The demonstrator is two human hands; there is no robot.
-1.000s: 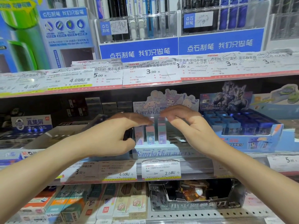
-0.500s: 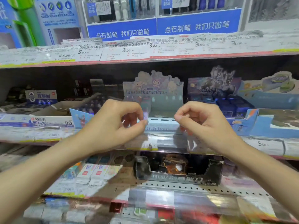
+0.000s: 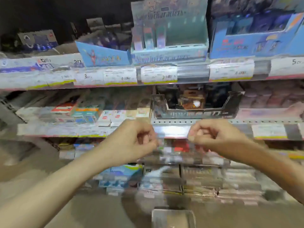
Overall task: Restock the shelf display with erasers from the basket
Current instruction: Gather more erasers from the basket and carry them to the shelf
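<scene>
Both hands hang in open air before the lower shelves, well apart from the display above; the left hand (image 3: 131,142) and right hand (image 3: 212,137) each show curled fingers holding nothing, a clear gap between them; the pale blue eraser display box (image 3: 185,38) sits at the front edge of the upper shelf (image 3: 192,74), three upright erasers (image 3: 148,39) packed at its left, the rest of its tray bare; motion blur hides the basket.
</scene>
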